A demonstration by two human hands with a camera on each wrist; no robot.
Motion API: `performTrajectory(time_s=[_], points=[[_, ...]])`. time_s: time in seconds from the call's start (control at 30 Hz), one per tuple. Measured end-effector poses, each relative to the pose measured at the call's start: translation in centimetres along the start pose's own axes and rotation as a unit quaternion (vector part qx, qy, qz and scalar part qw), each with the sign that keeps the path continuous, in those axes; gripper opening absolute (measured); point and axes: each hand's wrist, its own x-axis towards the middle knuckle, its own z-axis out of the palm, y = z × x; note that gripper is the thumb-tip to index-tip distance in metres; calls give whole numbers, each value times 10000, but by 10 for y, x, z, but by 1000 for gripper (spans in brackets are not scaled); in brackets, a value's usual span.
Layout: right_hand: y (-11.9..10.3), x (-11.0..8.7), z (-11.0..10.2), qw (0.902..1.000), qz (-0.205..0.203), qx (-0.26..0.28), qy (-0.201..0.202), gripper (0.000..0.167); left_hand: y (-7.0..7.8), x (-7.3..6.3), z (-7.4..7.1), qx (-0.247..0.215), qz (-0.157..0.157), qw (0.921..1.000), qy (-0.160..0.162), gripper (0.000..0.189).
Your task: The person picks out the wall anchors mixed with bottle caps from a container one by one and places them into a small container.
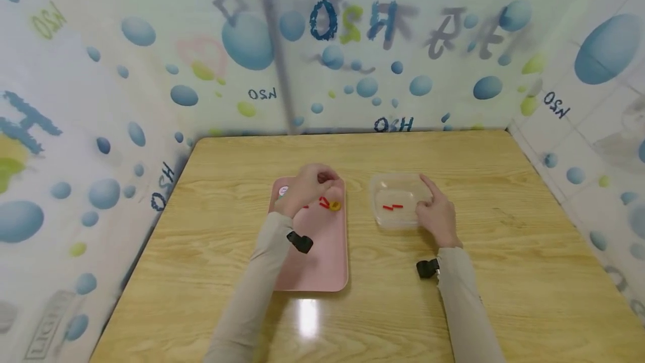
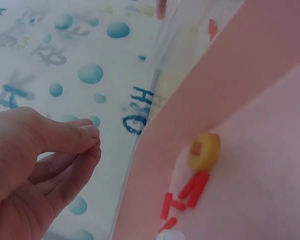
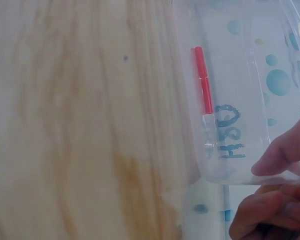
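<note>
My left hand [image 1: 312,184] is over the far part of a pink tray [image 1: 312,256]. In the left wrist view its thumb and fingertips [image 2: 92,132] meet; I cannot tell whether they pinch something small. Below it in the tray lie a yellow ring-shaped piece [image 2: 204,152] and several short red sticks [image 2: 197,190], beside a partly seen white piece [image 2: 171,235]. My right hand [image 1: 437,214] grips the right side of a clear plastic container [image 1: 398,223], thumb and fingers on either side of its wall. Two red sticks [image 3: 204,80] lie end to end inside it.
A wood-grain table [image 1: 393,307] carries the tray and, to its right, the container. A round white piece [image 1: 284,190] sits at the tray's far left corner. Patterned curtains [image 1: 302,83] enclose the table at the back and sides.
</note>
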Motion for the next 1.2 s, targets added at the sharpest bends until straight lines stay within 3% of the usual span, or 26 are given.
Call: performTrajectory(time_s=[0.27, 0.43, 0.53, 0.8, 1.03, 1.2], points=[[-1, 0, -3, 10000, 52, 64, -41, 75, -21, -13, -8, -92, -142, 9999, 24, 20], [-3, 0, -5, 10000, 40, 29, -17, 75, -34, -18, -11, 444, -239, 9979, 399, 18], [-4, 0, -5, 10000, 2, 20, 60, 74, -41, -20, -15, 424, -240, 9975, 507, 18], [-3, 0, -4, 10000, 16, 21, 41, 74, -55, -32, -21, 58, -454, 9978, 488, 14], [-5, 0, -2, 9999, -32, -17, 128, 73, -65, -39, -22, 565, -412, 9959, 566, 9], [-6, 0, 0, 9999, -21, -50, 125, 73, -67, -43, -23, 706, -598, 9945, 480, 8]])
